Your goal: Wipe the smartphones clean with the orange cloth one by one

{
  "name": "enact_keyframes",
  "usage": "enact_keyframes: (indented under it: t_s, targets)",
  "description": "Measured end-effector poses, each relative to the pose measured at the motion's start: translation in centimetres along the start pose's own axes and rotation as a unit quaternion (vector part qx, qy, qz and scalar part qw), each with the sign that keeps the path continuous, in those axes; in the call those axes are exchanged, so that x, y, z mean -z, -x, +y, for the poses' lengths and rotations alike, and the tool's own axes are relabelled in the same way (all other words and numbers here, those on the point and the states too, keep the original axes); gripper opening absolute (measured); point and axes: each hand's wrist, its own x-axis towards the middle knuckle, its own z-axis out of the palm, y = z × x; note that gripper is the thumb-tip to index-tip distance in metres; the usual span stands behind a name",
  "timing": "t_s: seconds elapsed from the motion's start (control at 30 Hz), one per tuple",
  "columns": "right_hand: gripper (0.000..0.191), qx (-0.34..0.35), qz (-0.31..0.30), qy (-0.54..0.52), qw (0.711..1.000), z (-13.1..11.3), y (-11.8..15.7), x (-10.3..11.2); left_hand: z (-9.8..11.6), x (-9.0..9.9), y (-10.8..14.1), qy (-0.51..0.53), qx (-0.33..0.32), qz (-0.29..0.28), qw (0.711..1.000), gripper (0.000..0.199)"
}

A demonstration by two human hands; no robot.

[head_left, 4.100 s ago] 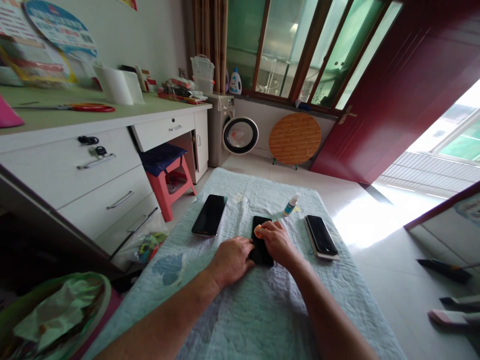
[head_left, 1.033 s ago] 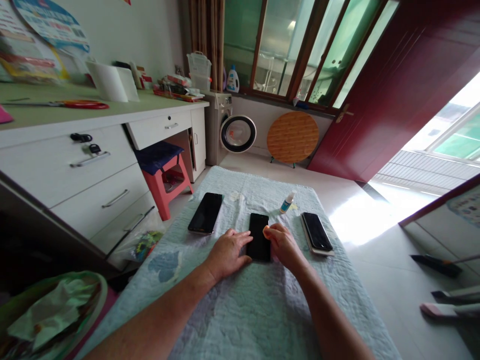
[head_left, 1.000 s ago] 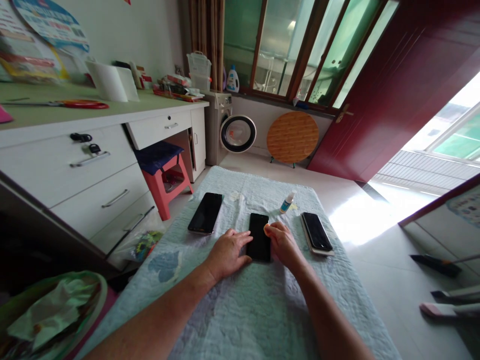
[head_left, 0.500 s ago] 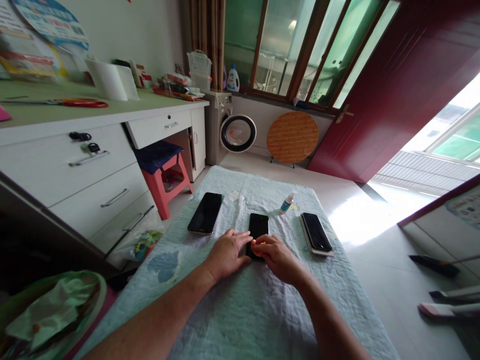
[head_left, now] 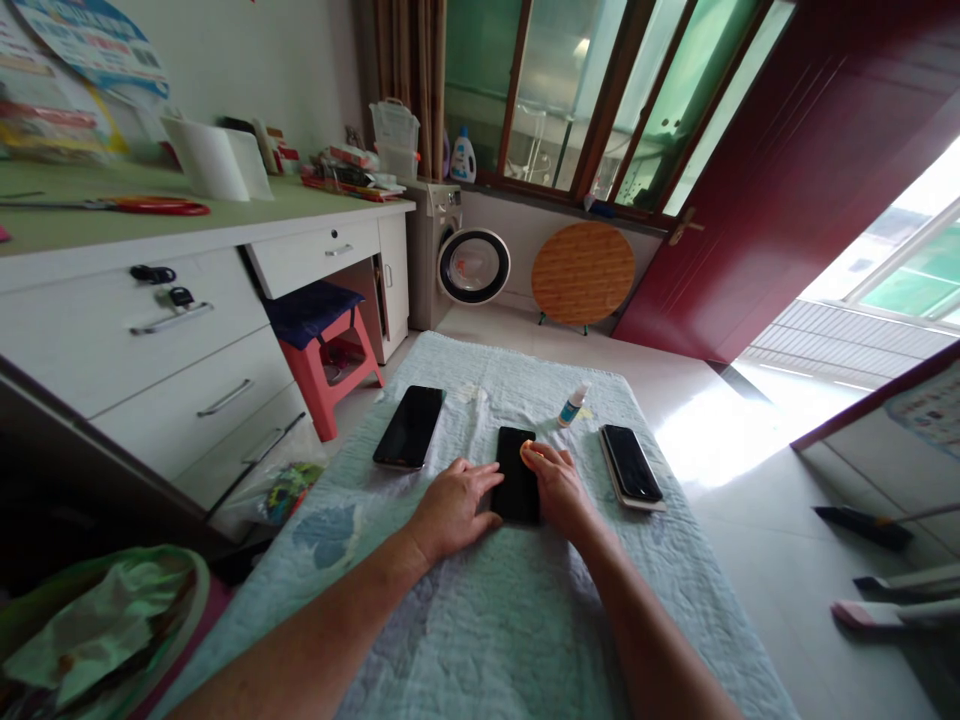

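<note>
A black phone [head_left: 516, 490] lies on the light blue cloth [head_left: 480, 620] between my hands. My left hand [head_left: 455, 508] rests at its left edge, fingers apart, fingertips touching the side. My right hand [head_left: 556, 485] pinches a small orange piece [head_left: 527, 455] against the upper right part of the screen; most of that piece is hidden by the fingers. To the left lies a larger black tablet [head_left: 410, 427]. A small spray bottle [head_left: 574, 405] stands beyond my right hand, and another phone [head_left: 634, 463] lies on a pale flat object at the right.
A red stool [head_left: 322, 385] stands left of the cloth-covered surface, beside a white desk [head_left: 172, 350]. At the lower left is a bin [head_left: 202, 600] with a bag and tissue. Behind are a washing machine [head_left: 427, 250] with its door open and a round wooden board [head_left: 583, 272].
My right hand has moved up and to the right across the phone with the orange piece, uncovering the lower part of the screen. My left hand keeps its place.
</note>
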Motion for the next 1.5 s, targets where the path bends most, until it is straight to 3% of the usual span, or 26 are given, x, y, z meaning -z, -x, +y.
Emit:
enact_keyframes:
  t_s: [0.17,0.33,0.5,0.73,0.97,1.23,1.5]
  targets:
    - [0.041,-0.001,0.028,0.011,1.0,0.9,-0.3,-0.8,0.1,0.0,0.1,-0.004,-0.006,0.005,1.0,0.051]
    - [0.038,-0.004,0.005,0.04,0.999,0.8,-2.0,-0.3,0.1,-0.1,0.1,-0.005,-0.008,0.005,1.0,0.049]
    - [0.032,0.016,-0.019,0.061,0.998,-1.0,-3.9,-0.2,0.1,0.0,0.0,-0.003,-0.01,0.007,1.0,0.05]
    - [0.025,0.049,-0.058,0.074,0.994,-3.6,-5.3,-1.8,0.5,0.3,0.1,-0.013,-0.012,0.004,1.0,0.049]
    - [0.035,0.022,-0.044,0.074,0.996,-1.8,-5.6,-1.4,0.7,0.1,0.2,-0.014,0.002,0.012,1.0,0.05]
    - [0.03,-0.064,-0.037,0.1,0.992,1.8,-4.4,0.7,0.7,-0.2,0.2,-0.033,0.01,0.019,0.999,0.05]
    - [0.028,-0.095,-0.102,0.151,0.979,-0.1,-6.5,1.5,0.9,0.2,0.1,-0.035,0.009,0.005,0.999,0.05]
